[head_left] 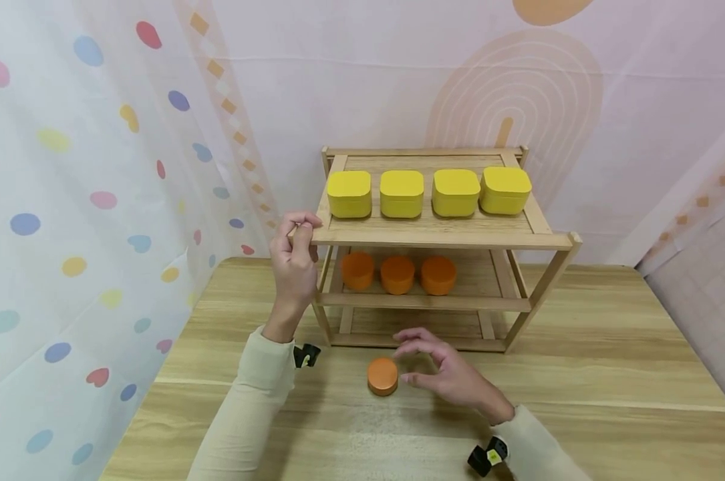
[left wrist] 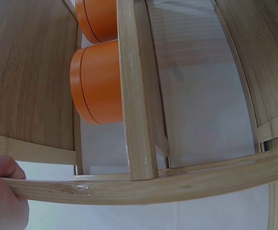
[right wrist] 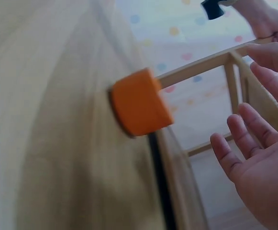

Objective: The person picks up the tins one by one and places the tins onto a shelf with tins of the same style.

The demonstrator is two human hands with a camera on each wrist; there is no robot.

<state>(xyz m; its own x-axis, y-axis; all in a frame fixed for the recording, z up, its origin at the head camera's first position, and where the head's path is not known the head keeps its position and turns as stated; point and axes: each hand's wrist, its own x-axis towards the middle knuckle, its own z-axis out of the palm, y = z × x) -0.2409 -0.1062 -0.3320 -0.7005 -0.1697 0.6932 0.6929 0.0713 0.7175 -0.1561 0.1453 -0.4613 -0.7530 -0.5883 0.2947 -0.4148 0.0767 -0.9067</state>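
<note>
My left hand (head_left: 295,260) grips the front left corner of a three-tier wooden shelf (head_left: 440,238), its fingers curled at the end of the top board. The left wrist view shows that hand (left wrist: 5,191) at the side rail (left wrist: 100,190). On the table, just in front of the shelf, stands a round orange box (head_left: 383,377). Close to its right side is my right hand (head_left: 449,375), fingers spread and holding nothing. In the right wrist view the orange box (right wrist: 141,103) stands apart from the open fingers.
Along the top tier stand several yellow rounded-square boxes (head_left: 401,194). Three orange round boxes (head_left: 397,274) sit on the middle tier, toward its left. The bottom tier (head_left: 416,321) lies just above the wood-grain table (head_left: 615,347). A patterned curtain (head_left: 368,87) hangs behind.
</note>
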